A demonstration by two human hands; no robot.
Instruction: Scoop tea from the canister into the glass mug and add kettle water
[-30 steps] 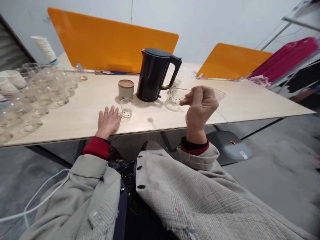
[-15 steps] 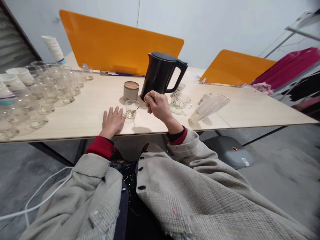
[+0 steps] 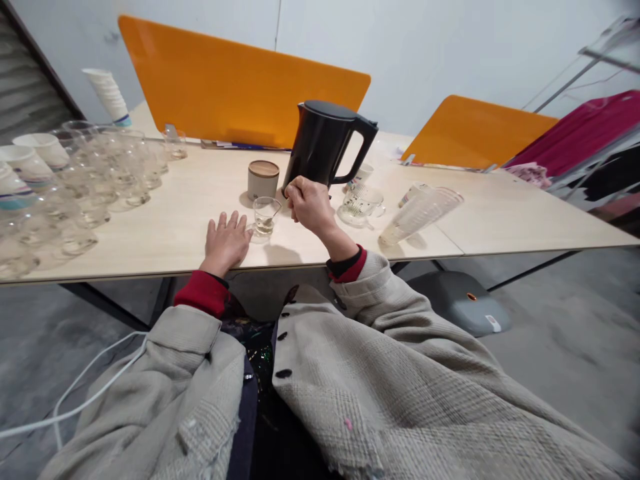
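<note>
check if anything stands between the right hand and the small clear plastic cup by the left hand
Nothing visible does: the right hand holds a thin utensil reaching into the small clear plastic cup. The tall black kettle and round grey canister stand farther back.

Left grip (image 3: 228, 245) spread flat, right grip (image 3: 310, 205) pinched
</note>
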